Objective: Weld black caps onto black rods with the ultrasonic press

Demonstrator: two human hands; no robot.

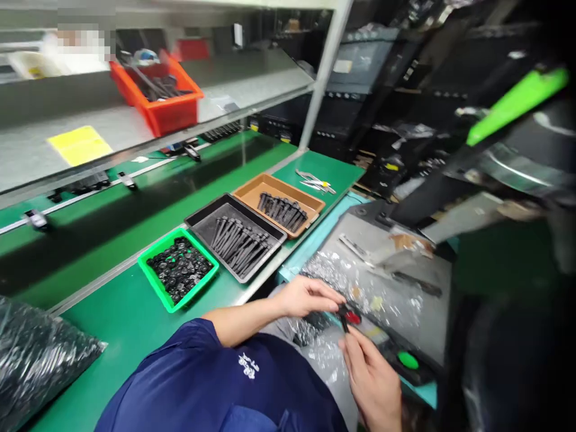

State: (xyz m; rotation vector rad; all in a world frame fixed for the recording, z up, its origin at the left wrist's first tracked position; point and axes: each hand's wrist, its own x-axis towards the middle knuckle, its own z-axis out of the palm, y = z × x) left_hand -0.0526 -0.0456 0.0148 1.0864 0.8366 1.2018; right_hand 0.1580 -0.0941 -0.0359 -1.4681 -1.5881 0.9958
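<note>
Over the front of a machine, my right hand (371, 372) pinches a short black bolt-like rod (345, 324), held roughly upright. The fingers of my left hand (310, 297) close at its upper end on a small black part whose shape I cannot make out. On the green bench, a black tray (204, 231) holds many similar black rods. Behind it, a brown tray (247, 191) has shorter black rods in it. Small round black pieces fill a green tray (146, 264) at the left.
The grey machine (432, 318) has a red button (353, 317) and a green button (408, 360). Clear plastic (333, 270) lies on it. Pliers-like tools (315, 181) rest at the bench's far corner. An orange bin (175, 114) sits on the shelf. A black plastic bag (40, 360) is at left.
</note>
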